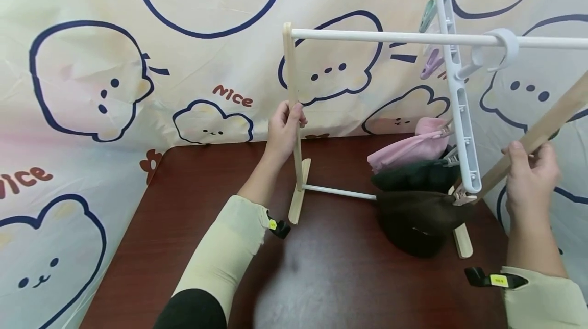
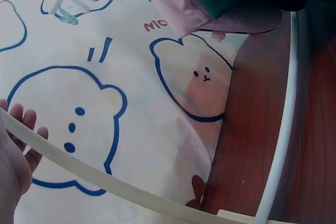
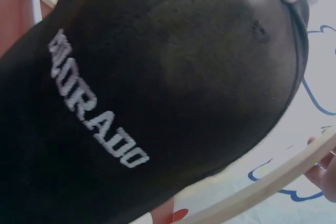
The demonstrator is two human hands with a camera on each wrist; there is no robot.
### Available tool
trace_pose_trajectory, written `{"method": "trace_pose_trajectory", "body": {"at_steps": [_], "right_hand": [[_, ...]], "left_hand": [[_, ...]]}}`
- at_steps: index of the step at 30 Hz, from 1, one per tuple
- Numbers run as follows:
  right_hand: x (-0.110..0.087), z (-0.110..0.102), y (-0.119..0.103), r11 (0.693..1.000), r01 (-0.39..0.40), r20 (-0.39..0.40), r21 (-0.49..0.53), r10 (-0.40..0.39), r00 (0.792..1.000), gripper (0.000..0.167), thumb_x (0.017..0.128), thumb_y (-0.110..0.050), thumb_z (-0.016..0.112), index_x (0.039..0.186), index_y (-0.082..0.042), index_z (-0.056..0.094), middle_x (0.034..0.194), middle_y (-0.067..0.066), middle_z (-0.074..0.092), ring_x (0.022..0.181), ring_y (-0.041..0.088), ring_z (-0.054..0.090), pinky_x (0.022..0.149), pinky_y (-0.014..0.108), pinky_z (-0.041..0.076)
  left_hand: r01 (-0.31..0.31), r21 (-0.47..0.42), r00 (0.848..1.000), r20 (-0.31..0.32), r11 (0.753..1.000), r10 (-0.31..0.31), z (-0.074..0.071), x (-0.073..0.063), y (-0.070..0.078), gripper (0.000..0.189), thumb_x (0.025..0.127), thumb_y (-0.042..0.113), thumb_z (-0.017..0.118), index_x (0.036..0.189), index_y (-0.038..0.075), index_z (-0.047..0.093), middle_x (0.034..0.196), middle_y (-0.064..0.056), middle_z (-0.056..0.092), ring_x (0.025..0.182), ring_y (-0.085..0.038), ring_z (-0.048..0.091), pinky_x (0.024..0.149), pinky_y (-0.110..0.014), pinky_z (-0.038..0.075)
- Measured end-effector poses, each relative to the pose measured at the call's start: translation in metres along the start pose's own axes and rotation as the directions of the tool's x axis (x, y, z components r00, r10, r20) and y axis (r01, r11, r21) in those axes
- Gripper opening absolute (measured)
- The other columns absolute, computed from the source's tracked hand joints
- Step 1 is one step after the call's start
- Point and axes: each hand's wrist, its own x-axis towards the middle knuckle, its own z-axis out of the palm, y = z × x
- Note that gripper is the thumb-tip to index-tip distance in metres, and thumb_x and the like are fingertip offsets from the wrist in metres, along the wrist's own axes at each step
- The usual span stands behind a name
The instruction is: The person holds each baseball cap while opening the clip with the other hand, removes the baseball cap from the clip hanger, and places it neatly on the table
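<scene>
A small rack has wooden posts and a white top rod. My left hand holds its left wooden post at mid-height, thumb on the near side. Over on the right, my right hand grips the right wooden post. From the rod hangs a white clip hanger by its hook. Clipped along it are a black cap with white lettering, a dark green cap and a pink cap.
Purple and green clothespins dangle at the hanger's far end. The rack's wooden feet stand on a dark red-brown table, with a white lower rod between them. A cartoon-printed cloth backs the table.
</scene>
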Motion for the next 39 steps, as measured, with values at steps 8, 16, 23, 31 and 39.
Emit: {"method": "trace_pose_trajectory", "body": {"at_steps": [8,16,23,31,39], "right_hand": [[0.002,0.019,-0.009,0.984,-0.089,0.136,0.156,0.068,0.988,0.039,0.095,-0.029,0.065,0.132,-0.019,0.057,0.098,-0.003,0.064,0.087,0.007,0.065,0.120,0.040,0.024],[-0.005,0.046,-0.012,0.962,-0.115,0.204,0.247,0.064,0.977,0.034,0.094,-0.026,0.067,0.124,-0.013,0.057,0.091,0.003,0.062,0.077,0.012,0.064,0.096,0.026,0.050],[-0.012,0.079,-0.012,0.907,-0.032,0.229,0.420,-0.072,0.971,0.019,0.097,-0.013,0.061,0.114,-0.006,0.057,0.066,0.005,0.060,0.057,0.014,0.059,0.057,0.018,0.052],[-0.019,0.110,-0.011,0.853,-0.061,0.268,0.518,-0.095,0.959,0.031,0.097,-0.022,0.063,0.075,-0.002,0.054,0.051,0.006,0.044,0.042,0.016,0.045,0.046,0.021,0.045],[-0.024,0.134,-0.007,0.891,0.017,0.239,0.454,-0.141,0.961,0.045,0.097,-0.024,0.063,0.059,-0.006,0.045,0.042,0.001,0.042,0.033,0.014,0.041,0.037,0.021,0.035]], "left_hand": [[-0.043,-0.031,0.997,-0.066,0.999,0.041,-0.028,-0.013,0.018,0.026,0.102,0.011,0.047,0.093,-0.013,0.051,0.083,-0.035,0.055,0.072,-0.035,0.058,0.070,-0.032,0.055],[-0.060,-0.046,0.990,-0.127,0.997,0.054,-0.058,-0.019,0.007,0.014,0.101,0.013,0.050,0.091,0.006,0.056,0.078,-0.026,0.057,0.065,-0.021,0.060,0.065,-0.028,0.056],[-0.096,-0.053,0.982,-0.166,0.994,0.086,-0.079,-0.027,0.007,0.012,0.100,0.021,0.048,0.091,0.014,0.053,0.069,-0.007,0.054,0.056,-0.015,0.051,0.052,-0.023,0.049],[-0.080,-0.018,0.957,-0.280,0.997,0.072,-0.097,-0.031,0.007,0.015,0.098,0.021,0.049,0.085,0.014,0.050,0.056,0.006,0.043,0.047,-0.005,0.039,0.043,-0.018,0.032],[0.012,0.133,0.914,-0.403,0.991,0.043,-0.106,-0.034,0.031,0.034,0.101,0.018,0.053,0.067,0.017,0.048,0.049,0.013,0.043,0.044,-0.001,0.041,0.043,-0.018,0.033]]}}
